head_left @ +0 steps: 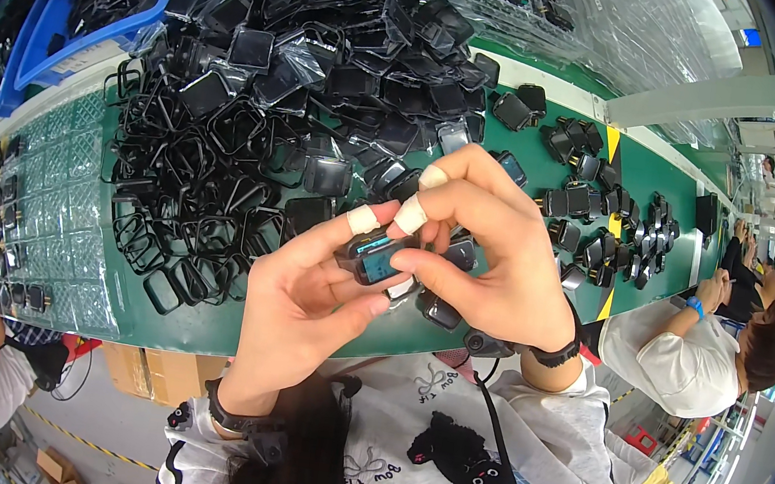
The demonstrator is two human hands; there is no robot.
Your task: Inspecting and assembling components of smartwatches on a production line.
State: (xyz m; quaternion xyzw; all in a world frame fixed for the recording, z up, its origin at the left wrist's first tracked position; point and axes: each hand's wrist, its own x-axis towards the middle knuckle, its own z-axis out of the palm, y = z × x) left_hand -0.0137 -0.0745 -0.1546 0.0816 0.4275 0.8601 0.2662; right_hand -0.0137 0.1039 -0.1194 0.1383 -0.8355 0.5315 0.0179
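Observation:
Between the fingers of both hands is a small black rectangular device with a bluish glossy face, like a watch body. My left hand grips it from the left with thumb and fingers. My right hand pinches it from above and the right, its thumb across the face. Pale tape wraps several fingertips. Below the hands, more small dark devices lie on the green table. Left of my left hand is a heap of thin black frames. Fingers cover part of the device.
A large pile of black square pieces in clear film lies beyond my hands. Dark devices stand in groups at right. Clear trays and blue bins are at left. Other people work on both sides.

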